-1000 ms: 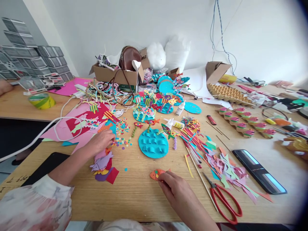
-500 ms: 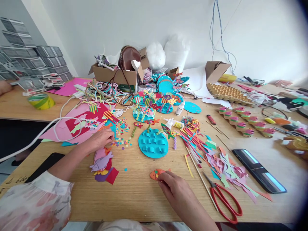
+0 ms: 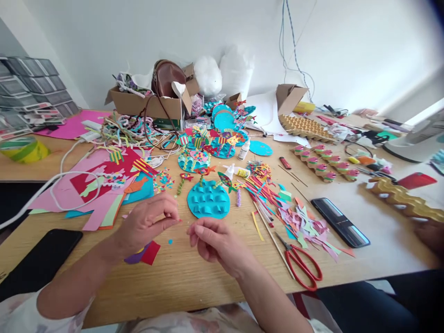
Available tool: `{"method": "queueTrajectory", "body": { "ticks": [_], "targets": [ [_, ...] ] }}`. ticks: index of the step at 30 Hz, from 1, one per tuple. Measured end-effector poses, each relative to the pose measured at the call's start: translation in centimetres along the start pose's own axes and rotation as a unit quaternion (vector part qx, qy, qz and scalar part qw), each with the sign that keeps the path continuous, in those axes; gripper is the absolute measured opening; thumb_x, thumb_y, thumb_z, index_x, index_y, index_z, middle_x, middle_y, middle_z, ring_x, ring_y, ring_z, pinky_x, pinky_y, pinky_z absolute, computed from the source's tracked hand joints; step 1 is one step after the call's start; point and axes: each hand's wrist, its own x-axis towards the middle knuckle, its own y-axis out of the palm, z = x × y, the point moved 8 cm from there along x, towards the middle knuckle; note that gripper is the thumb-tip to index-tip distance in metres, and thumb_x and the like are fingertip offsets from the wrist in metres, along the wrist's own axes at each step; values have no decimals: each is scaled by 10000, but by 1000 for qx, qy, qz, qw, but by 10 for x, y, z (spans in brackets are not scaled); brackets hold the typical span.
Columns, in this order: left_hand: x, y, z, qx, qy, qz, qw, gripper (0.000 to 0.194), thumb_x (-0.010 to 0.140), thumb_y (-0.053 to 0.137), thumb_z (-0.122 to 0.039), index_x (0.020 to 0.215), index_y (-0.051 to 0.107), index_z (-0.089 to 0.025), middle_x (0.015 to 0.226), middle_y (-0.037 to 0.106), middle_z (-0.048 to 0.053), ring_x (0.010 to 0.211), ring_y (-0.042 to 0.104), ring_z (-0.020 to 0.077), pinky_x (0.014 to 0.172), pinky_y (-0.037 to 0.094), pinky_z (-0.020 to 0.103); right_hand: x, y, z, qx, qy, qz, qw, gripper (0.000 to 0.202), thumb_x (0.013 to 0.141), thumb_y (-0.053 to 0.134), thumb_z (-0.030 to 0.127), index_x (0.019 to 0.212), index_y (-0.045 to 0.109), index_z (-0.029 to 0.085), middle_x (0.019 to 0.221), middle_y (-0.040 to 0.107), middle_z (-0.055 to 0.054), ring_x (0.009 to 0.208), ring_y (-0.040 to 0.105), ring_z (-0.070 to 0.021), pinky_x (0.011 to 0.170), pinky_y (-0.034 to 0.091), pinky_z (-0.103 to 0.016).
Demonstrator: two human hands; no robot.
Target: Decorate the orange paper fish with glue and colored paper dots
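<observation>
My left hand [image 3: 149, 222] is raised over the table, its thumb and forefinger pinching a tiny red piece [image 3: 180, 220]. Close to its right, my right hand [image 3: 211, 238] has its fingertips curled together; anything between them is too small to make out. Just behind both hands lies a round blue base [image 3: 208, 200] with raised paper loops, and paper fish [image 3: 226, 181] stand at its back edge. Below my left hand are red and purple paper pieces [image 3: 151, 253]. A small blue dot [image 3: 170, 241] lies between my forearms. The orange fish is not visible near my right hand.
Red-handled scissors [image 3: 303, 268], a long stick and paper strips [image 3: 305, 222] lie to the right, beside a black case [image 3: 342, 223]. A black phone [image 3: 43, 259] is at the left. Glue bottles [image 3: 244, 150] stand behind the base. Another person's hand [image 3: 430, 236] is at the right edge.
My left hand has moved right from the paper pile and now pinches a tiny red piece. My right hand has risen leftward off the table. The camera view has shifted right.
</observation>
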Motion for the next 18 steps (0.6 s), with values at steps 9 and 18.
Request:
{"method": "queueTrajectory", "body": {
  "ticks": [9,18],
  "targets": [
    [-1,23,-26,35,78,52,995,254,883,434,-298,694,582,-213,713,589,19,720,547,132,685,453,233,2,15,-4,106,43,90,989,224,699,680,326,707,543,149,571,578,46,332,408,-8,302,196,-134],
    [-7,38,-9,-70,13,77,995,92,848,468,-250,854,547,-201,801,576,16,744,531,130,686,447,242,1,-3,-1,29,-12,-6,999,281,696,656,391,664,501,159,525,516,70,343,365,-8,332,192,-153]
  ]
}}
